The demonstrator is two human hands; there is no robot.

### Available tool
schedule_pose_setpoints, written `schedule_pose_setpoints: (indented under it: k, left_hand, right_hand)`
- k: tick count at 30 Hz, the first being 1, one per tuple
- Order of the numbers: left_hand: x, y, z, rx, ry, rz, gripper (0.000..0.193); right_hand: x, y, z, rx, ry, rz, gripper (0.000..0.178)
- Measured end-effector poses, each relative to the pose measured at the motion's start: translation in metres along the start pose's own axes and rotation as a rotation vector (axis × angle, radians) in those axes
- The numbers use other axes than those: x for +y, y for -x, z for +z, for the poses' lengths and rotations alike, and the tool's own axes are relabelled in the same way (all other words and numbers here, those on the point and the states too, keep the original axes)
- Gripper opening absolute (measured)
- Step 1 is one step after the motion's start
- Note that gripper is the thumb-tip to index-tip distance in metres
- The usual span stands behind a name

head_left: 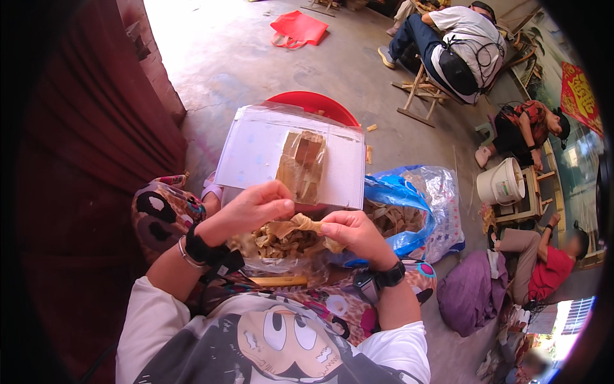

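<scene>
In front of my body, my right hand (352,233) pinches a twisted, wrinkled tan strip (300,223) that looks like tofu skin. My left hand (263,203) is closed at the strip's other end, its fingertips partly hidden. Just beyond them, a flat stack of tan sheets (300,168) lies on a white board (249,157) covered with clear plastic. The board rests on a red basin (320,102). Below my hands, a heap of short knotted tan pieces (275,243) sits in clear plastic on my lap.
To the right stands a blue and clear plastic bag (441,205) holding more tan pieces. Farther right are a purple sack (470,291), a white bucket (502,182) and several seated people. A red bag (299,29) lies on the floor ahead; a dark red curtain (102,115) hangs left.
</scene>
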State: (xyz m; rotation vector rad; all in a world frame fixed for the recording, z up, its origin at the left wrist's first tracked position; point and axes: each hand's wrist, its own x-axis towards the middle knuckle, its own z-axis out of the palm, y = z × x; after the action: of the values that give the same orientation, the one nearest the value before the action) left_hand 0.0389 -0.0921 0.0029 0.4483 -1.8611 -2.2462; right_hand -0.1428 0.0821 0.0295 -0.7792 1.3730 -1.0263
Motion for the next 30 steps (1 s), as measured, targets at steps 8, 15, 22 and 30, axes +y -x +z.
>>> schedule_pose_setpoints:
  k: [8,15,22,30]
  left_hand:
    - [0.003,0.002,0.012,-0.245,0.232,-0.308,0.013]
    - [0.024,0.004,-0.006,-0.213,0.051,-0.211,0.007]
    - [0.024,-0.015,0.0,0.216,-0.903,0.564,0.011]
    - [0.013,-0.027,0.002,0.391,-1.256,0.718,0.023]
  right_hand:
    - [0.001,-0.007,0.013,-0.109,0.102,-0.044,0.019]
    - [-0.008,-0.006,0.001,-0.067,0.128,-0.037,0.019]
    - [0.001,-0.04,-0.002,0.272,0.207,-0.432,0.011]
    - [0.011,-0.062,0.001,0.428,0.457,-0.465,0.013]
